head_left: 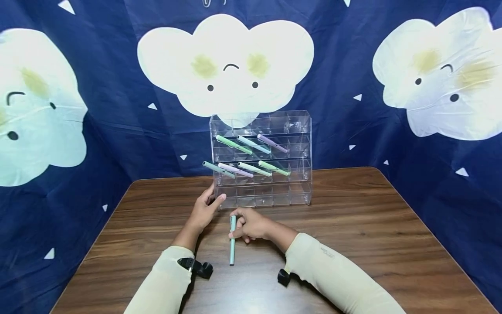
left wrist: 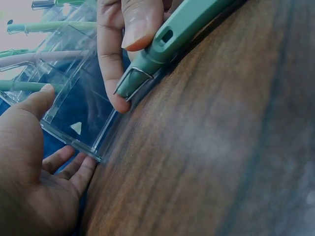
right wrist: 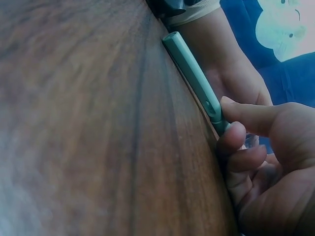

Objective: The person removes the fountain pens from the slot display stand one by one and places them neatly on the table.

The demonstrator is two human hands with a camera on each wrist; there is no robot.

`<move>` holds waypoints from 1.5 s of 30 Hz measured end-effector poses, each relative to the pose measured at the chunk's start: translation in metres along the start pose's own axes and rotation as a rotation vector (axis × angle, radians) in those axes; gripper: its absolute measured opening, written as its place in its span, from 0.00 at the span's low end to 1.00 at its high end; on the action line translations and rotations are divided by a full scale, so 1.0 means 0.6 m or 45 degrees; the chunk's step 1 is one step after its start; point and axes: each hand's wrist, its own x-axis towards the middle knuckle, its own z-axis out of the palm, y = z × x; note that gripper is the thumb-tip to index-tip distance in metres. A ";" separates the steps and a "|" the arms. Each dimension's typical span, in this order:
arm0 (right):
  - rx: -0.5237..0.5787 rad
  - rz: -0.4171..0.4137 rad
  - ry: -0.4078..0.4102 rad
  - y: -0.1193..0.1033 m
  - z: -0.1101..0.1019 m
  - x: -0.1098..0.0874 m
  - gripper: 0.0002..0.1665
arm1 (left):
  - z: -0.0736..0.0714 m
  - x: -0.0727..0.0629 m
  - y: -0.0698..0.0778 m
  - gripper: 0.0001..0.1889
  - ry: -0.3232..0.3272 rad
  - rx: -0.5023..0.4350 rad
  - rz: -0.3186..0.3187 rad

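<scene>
My right hand (head_left: 252,224) pinches a teal-green pen (head_left: 232,253) near its clip end, thumb on one side and fingers on the other. The pen lies lengthwise along the table close over the wood, its plain end toward me; its wire clip shows in the left wrist view. At the lower left corner of a clear tiered pen rack (head_left: 270,189) is my left hand (head_left: 201,213). Its thumb is spread across the rack's side and its extended fingers (left wrist: 81,169) reach the bottom edge. Some left fingers are hidden behind the rack in the head view.
Pens rest slanted on two middle tiers: a green one (head_left: 234,145), a light blue one (head_left: 254,145) and a purple one (head_left: 273,143) above, several others below, including a lilac pen (head_left: 236,170). A blue cloud-printed curtain (head_left: 337,131) hangs behind the wooden table (head_left: 353,226).
</scene>
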 end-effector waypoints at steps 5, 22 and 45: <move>-0.003 0.014 -0.004 0.007 -0.005 -0.006 0.40 | 0.009 0.001 -0.003 0.40 -0.022 -0.002 0.003; -0.004 -0.020 -0.008 0.010 0.002 0.004 0.42 | -0.005 0.001 -0.003 0.39 -0.021 -0.020 -0.003; -0.003 -0.033 0.027 -0.019 -0.028 -0.025 0.37 | -0.002 0.002 -0.002 0.39 -0.015 -0.007 0.005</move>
